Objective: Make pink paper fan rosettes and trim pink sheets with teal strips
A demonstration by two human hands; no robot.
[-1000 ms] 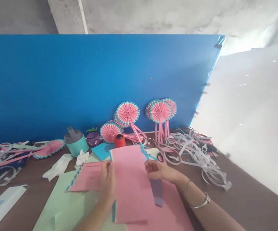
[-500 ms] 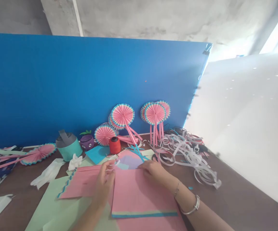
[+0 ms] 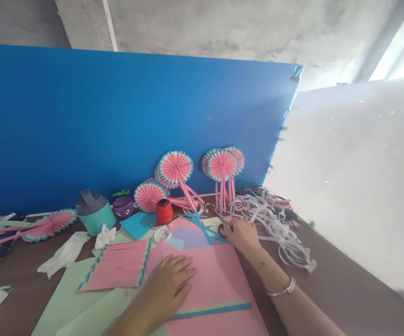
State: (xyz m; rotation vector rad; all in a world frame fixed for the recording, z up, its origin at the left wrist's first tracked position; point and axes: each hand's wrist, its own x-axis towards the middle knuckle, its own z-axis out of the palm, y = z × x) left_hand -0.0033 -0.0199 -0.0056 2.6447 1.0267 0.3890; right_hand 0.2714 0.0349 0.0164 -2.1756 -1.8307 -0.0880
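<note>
My left hand [image 3: 172, 282] lies flat with fingers spread on a pink paper sheet [image 3: 216, 275] that has a blue and green strip along its near edge. My right hand [image 3: 240, 233] reaches to the far right corner of that sheet and closes on the dark handles of a pair of scissors [image 3: 222, 228]. A pleated pink sheet with a blue wavy border [image 3: 117, 269] lies just left of my left hand, on light green paper [image 3: 68, 298].
Finished pink paper fans [image 3: 175, 168] lean on the blue board [image 3: 117, 126] at the back. A red thread spool [image 3: 164, 211], a teal tape roll [image 3: 95, 212], a purple toy [image 3: 123, 206], white gloves [image 3: 65, 252] and a heap of white paper strips [image 3: 275, 224] lie around on the brown table [image 3: 345, 289].
The pink sheet has been laid flat. My left hand let go of its edge and now presses down on it. My right hand moved away to the scissors at the far right.
</note>
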